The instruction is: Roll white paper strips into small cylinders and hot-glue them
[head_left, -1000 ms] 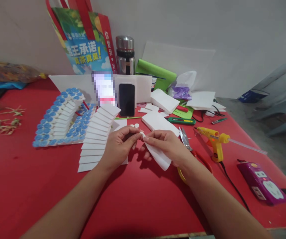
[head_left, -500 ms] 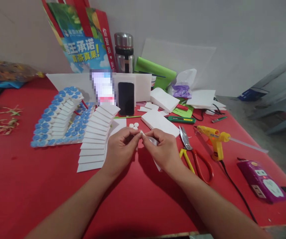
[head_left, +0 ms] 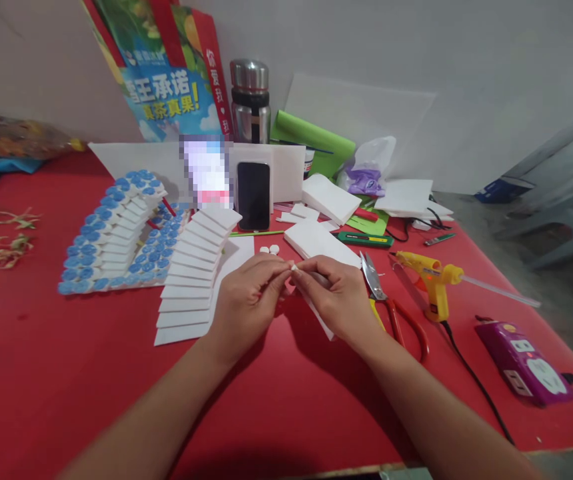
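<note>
My left hand (head_left: pixel 249 297) and my right hand (head_left: pixel 342 297) meet over the red table, thumbs and fingertips pinched together. Between them is the small curled end of a white paper strip (head_left: pixel 320 320), whose rest hangs down under my right palm. Just beyond my fingers lie small white rolls (head_left: pixel 269 250), partly covered by my left hand. A fan of overlapping white cards (head_left: pixel 186 280) is left of my left hand. Past my right hand lies a stack of white paper (head_left: pixel 316 241), with red-and-yellow-handled scissors (head_left: pixel 374 277) beside it.
A curved model with blue-and-white rolls (head_left: pixel 84 250) stands at left. At right are a yellow glue gun (head_left: pixel 429 273) with a cord and a purple power socket box (head_left: pixel 524 363). A green cutter (head_left: pixel 366 239), a phone (head_left: pixel 254 197) and a steel flask (head_left: pixel 250 100) are farther back.
Both hands have shifted slightly right, still pinching the strip. My left hand covers more of the small white rolls, and my right hand more of the scissors' yellow handle.
</note>
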Tool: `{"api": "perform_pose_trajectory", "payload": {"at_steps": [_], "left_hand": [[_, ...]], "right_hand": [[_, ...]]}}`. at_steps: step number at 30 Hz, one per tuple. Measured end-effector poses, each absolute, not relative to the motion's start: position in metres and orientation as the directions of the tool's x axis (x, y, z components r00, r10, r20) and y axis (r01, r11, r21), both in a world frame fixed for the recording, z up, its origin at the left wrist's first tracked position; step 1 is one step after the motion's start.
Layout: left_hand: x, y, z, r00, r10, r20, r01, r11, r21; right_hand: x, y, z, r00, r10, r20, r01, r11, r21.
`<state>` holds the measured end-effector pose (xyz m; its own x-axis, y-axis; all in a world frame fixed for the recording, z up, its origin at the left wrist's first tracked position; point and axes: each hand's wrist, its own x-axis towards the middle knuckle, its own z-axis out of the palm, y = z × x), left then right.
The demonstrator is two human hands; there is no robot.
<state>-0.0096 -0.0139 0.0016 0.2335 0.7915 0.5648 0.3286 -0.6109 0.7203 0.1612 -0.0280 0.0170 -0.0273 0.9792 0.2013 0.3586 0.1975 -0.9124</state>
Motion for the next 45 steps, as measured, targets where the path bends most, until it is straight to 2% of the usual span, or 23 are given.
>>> {"api": "perform_pose_trajectory", "payload": {"at_steps": [3, 5, 10, 14, 16, 19, 21, 23, 25, 27, 28, 30, 33, 40, 45], "left_hand": [[-0.011, -0.010, 0.006, 0.240, 0.920, 0.309, 0.144, -0.349, 0.926], [-0.011, -0.008, 0.006, 0.251, 0.947, 0.199, 0.054, -0.219, 0.974], [-0.009, -0.007, 0.005, 0.268, 0.939, 0.216, 0.040, -0.235, 0.971], [-0.008, -0.008, 0.006, 0.245, 0.963, 0.113, 0.060, -0.131, 0.990], [-0.008, -0.009, 0.007, 0.242, 0.965, 0.100, 0.060, -0.118, 0.991], [-0.008, -0.011, 0.009, 0.231, 0.961, 0.151, 0.051, -0.167, 0.985], [-0.008, -0.011, 0.009, 0.218, 0.961, 0.173, 0.045, -0.187, 0.981], [-0.008, -0.009, 0.009, 0.218, 0.962, 0.163, 0.036, -0.175, 0.984], [-0.010, -0.007, 0.008, 0.235, 0.961, 0.148, 0.017, -0.157, 0.987], [-0.013, -0.004, 0.008, 0.238, 0.957, 0.168, -0.013, -0.170, 0.985], [-0.014, -0.003, 0.009, 0.238, 0.953, 0.186, -0.025, -0.185, 0.982], [-0.016, -0.002, 0.010, 0.259, 0.942, 0.215, -0.032, -0.214, 0.976], [-0.016, -0.002, 0.012, 0.334, 0.920, 0.206, 0.001, -0.219, 0.976], [-0.015, -0.003, 0.014, 0.433, 0.881, 0.190, -0.055, -0.184, 0.981], [-0.014, -0.002, 0.011, 0.390, 0.905, 0.172, -0.030, -0.175, 0.984]], "right_hand": [[0.167, -0.026, 0.017, -0.110, 0.963, 0.245, 0.414, 0.268, -0.870], [0.171, -0.025, 0.016, -0.137, 0.950, 0.281, 0.425, 0.312, -0.849], [0.174, -0.022, 0.015, -0.122, 0.959, 0.256, 0.449, 0.283, -0.848], [0.173, -0.022, 0.015, -0.062, 0.983, 0.173, 0.459, 0.182, -0.870], [0.171, -0.024, 0.016, -0.063, 0.981, 0.183, 0.477, 0.191, -0.858], [0.167, -0.028, 0.018, -0.072, 0.965, 0.253, 0.505, 0.254, -0.825], [0.168, -0.028, 0.022, -0.071, 0.966, 0.248, 0.486, 0.251, -0.837], [0.175, -0.024, 0.026, -0.113, 0.987, 0.115, 0.351, 0.148, -0.924], [0.185, -0.017, 0.030, -0.258, 0.957, -0.135, 0.076, -0.119, -0.990], [0.196, -0.008, 0.030, -0.475, 0.821, -0.317, -0.163, -0.436, -0.885], [0.199, -0.004, 0.029, -0.570, 0.746, -0.344, -0.227, -0.545, -0.807], [0.202, 0.001, 0.026, -0.701, 0.636, -0.323, -0.283, -0.664, -0.692], [0.197, 0.000, 0.020, -0.765, 0.581, -0.278, -0.303, -0.706, -0.641], [0.192, -0.009, 0.024, -0.702, 0.648, -0.294, -0.370, -0.685, -0.627], [0.190, -0.010, 0.026, -0.645, 0.696, -0.317, -0.301, -0.612, -0.731]]}}
